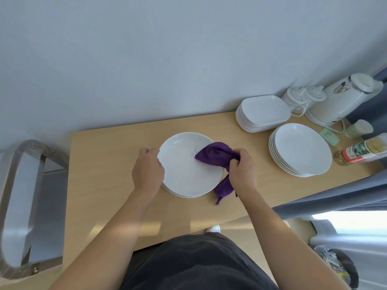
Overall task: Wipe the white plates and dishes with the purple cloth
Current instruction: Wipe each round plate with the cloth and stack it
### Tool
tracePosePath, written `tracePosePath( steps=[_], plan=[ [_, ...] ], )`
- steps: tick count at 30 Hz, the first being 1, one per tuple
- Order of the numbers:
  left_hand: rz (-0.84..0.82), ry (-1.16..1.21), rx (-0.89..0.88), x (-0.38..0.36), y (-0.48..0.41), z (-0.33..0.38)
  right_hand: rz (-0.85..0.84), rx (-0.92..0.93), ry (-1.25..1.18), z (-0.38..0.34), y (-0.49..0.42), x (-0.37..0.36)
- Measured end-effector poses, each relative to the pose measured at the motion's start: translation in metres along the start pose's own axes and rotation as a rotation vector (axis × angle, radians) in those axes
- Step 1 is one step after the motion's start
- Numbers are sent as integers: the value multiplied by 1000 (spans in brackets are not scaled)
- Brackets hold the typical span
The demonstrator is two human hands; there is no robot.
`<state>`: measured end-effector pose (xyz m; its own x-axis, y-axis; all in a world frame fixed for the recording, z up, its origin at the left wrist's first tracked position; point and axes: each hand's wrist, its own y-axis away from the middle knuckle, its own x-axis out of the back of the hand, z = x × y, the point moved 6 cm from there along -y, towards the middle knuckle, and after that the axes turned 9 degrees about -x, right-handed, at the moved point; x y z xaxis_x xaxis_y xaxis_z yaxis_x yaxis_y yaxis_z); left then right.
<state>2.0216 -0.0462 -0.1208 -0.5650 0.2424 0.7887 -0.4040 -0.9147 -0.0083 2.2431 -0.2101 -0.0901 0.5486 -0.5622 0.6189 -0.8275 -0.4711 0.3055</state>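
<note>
Two arms forward: left hand (147, 167) grips plate (184, 164), right hand (243, 170) clutches purple cloth (213, 153) (bunched).

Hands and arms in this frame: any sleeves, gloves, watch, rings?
None visible. Left hand and right hand are bare: no gloves, rings or watch. Left arm and right arm show no sleeve. Worn below: dark grey garment, white shoe.

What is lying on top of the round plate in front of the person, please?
The purple cloth, bunched in the right hand, lies on the right side of the plate. The surface beneath the cloth is hidden.
</note>
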Motion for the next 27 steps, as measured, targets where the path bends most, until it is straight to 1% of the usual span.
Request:
tracePosePath(
  steps=[4, 5, 7, 9, 11, 14, 16, 18, 20, 22, 23, 25, 27],
  plan=[
    [35, -132, -62, 4, 8, 15, 89, -146, -117, 9, -5, 21],
    [32, -127, -97, 2, 10, 21, 105, -149, -141, 7, -6, 27],
    [-54, -45, -178, -9, 14, 38, 109, -148, -186, 5, -5, 37],
    [-208, 29, -255, -29, 23, 53, 97, -138, -212, 4, -3, 43],
    [-306, 2, -294, -45, 33, 60, 110, -131, -223, 3, -3, 47],
    [-282, -53, -271, -50, 36, 58, 146, -65, -248, 0, -4, 53],
    [-242, -99, -240, -46, 36, 56, 122, 35, -225, -5, -8, 51],
    [-174, -153, -209, -37, 36, 55, 63, 183, -119, -17, -8, 40],
    [-88, -185, -167, -26, 38, 49, -14, 308, 52, -28, -6, 17],
    [-47, -196, -131, -21, 40, 39, -99, 370, 290, -27, -6, -13],
    [-47, -191, -119, -21, 41, 33, -134, 398, 446, -25, -4, -27],
    [-57, -163, -122, -21, 43, 24, -156, 449, 736, -19, 0, -48],
    [-46, -109, -146, -20, 45, 21, -138, 462, 860, -18, 3, -53]
  ],
)
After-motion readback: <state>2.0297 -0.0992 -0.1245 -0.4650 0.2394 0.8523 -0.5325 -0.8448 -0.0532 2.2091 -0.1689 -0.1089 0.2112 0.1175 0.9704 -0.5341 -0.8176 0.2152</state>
